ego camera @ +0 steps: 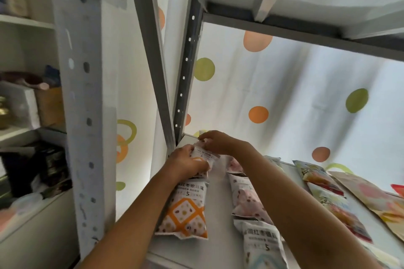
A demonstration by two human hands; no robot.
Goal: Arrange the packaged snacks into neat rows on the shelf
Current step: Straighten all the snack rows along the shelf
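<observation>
Both the left hand [188, 160] and the right hand [216, 143] grip an orange-patterned snack packet [202, 155] at the shelf's [218, 203] back-left corner, behind another orange packet [185, 209].

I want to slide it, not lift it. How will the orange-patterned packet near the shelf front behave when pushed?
The orange packet looks puffy and soft, so it would probably dent rather than move stiffly. Lying flat on the shelf, it should not roll. Its smooth film likely slides easily.

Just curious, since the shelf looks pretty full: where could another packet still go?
Bare shelf runs as a lane between the orange-diamond packet and the pink packet. It is crowded at the back left corner, where both hands hold a packet, and along the right.
</observation>
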